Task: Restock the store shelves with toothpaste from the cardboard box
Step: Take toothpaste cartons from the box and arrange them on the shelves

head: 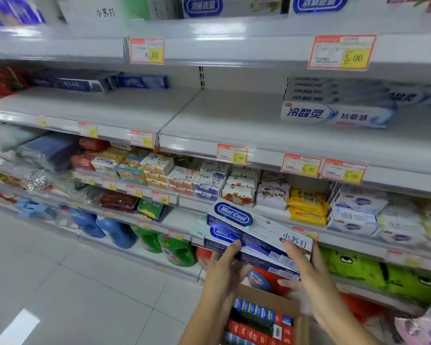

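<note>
Several toothpaste boxes [259, 232] are gripped between left hand [224, 266] and right hand [307, 265].

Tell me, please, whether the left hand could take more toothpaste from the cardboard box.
Probably not yet: the left hand and right hand both grip the Mint Cool boxes, though the cardboard box lies open below.

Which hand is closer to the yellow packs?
Right. The right hand is just below the yellow packs; the left hand is farther left. Both hold the toothpaste boxes.

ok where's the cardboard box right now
In the head view, bottom centre: the brown cardboard box sits below the left hand and right hand holding white-and-blue toothpaste cartons.
</note>
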The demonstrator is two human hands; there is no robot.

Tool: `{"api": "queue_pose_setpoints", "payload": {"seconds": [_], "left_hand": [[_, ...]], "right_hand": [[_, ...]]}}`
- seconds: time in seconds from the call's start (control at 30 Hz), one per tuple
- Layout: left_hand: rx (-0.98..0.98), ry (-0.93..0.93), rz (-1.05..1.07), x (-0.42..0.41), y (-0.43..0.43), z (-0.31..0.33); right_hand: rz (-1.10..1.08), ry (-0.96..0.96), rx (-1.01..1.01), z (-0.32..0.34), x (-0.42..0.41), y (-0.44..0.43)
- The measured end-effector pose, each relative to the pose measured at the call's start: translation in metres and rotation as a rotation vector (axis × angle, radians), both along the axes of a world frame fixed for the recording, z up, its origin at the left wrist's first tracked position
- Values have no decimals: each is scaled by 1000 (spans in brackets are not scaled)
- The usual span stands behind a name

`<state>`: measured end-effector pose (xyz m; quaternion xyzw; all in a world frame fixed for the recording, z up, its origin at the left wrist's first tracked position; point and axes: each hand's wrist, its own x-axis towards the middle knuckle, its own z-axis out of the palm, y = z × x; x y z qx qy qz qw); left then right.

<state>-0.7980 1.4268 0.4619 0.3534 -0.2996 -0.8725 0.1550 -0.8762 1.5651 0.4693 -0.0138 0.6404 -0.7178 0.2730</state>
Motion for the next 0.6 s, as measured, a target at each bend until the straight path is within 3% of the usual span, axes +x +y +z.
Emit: {"api": "queue_pose_setpoints", "payload": {"seconds": [0.17,0.3,0.4,0.47,0.6], "left_hand": [[8,48,13,7,-9,31],[-24,99,0,7,-14,63],[-32,136,-93,8,-18,108],[10,246,-142,9,-21,143],[45,432,-189,11,-36,203]], "right_hand": [[-50,46,59,26,6,-13],[-8,221,61,54,7,-17],[43,732,-12,96,13,-18],[36,1133,22,122,11,-19],[-8,1752,75,177,-1,-16]]}}
